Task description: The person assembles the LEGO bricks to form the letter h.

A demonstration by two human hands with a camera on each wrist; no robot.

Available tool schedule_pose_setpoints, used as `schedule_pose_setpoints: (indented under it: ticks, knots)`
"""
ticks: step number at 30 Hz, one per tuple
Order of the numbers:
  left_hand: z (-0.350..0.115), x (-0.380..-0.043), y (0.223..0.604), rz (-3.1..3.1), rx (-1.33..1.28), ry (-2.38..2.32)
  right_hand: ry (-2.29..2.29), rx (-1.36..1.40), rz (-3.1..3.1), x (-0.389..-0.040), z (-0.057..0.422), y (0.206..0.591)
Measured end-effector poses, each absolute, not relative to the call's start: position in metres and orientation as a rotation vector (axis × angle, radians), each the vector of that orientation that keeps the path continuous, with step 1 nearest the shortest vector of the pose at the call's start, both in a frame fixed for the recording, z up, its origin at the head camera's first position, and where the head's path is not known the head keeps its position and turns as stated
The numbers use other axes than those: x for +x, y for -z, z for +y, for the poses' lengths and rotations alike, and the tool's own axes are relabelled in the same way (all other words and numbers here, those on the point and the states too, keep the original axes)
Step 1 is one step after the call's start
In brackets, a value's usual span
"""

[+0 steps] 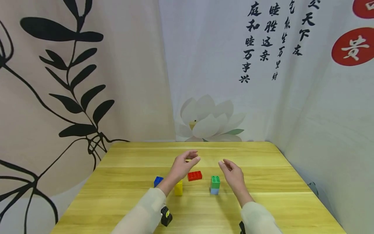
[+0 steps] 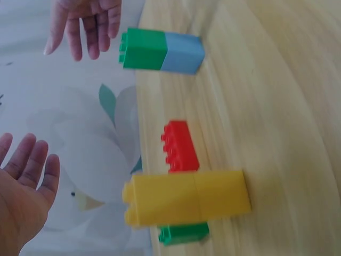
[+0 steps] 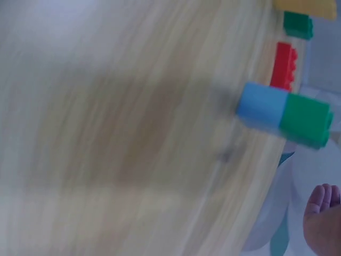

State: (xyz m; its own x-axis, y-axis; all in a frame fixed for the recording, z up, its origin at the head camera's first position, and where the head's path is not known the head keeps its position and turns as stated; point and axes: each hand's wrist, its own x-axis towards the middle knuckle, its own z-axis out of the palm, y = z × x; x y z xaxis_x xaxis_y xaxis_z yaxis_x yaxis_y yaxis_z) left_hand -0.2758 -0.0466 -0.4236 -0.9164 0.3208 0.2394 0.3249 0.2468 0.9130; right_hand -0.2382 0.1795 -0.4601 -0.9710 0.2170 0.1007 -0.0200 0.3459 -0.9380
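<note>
My left hand (image 1: 182, 165) hovers over the table with its fingers loosely bent and nothing in it. Opposite it, my right hand (image 1: 233, 175) is also raised and holds nothing. Nearest the right hand stands a green brick (image 1: 215, 182) stacked on a light blue brick (image 1: 214, 191). A red brick (image 1: 194, 175) lies between the hands, farther back. Under the left forearm are a yellow stack (image 1: 178, 188) and a blue brick (image 1: 158, 181), both partly covered. The left wrist view shows the yellow stack as two bricks, with another green brick (image 2: 184, 233) behind it.
The wooden table (image 1: 263, 208) reaches back to a printed curtain (image 1: 140, 81) with plants, a lotus and writing. By the left sleeve shows a small black device (image 1: 166, 216). At the right, a fabric wall (image 1: 330, 130) runs along the table's side.
</note>
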Motion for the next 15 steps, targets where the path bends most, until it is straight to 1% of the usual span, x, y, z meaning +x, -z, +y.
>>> schedule_pose_setpoints:
  ticks: [8, 15]
  knots:
    - [-0.073, -0.281, 0.426, -2.479, -0.537, 1.822, -1.750, -0.089, -2.341, -0.247, 0.151, 0.448]
    - [-0.089, -0.278, 0.426, -2.468, -0.469, 1.776, -1.776, -0.038, -2.347, -0.248, 0.122, 0.446]
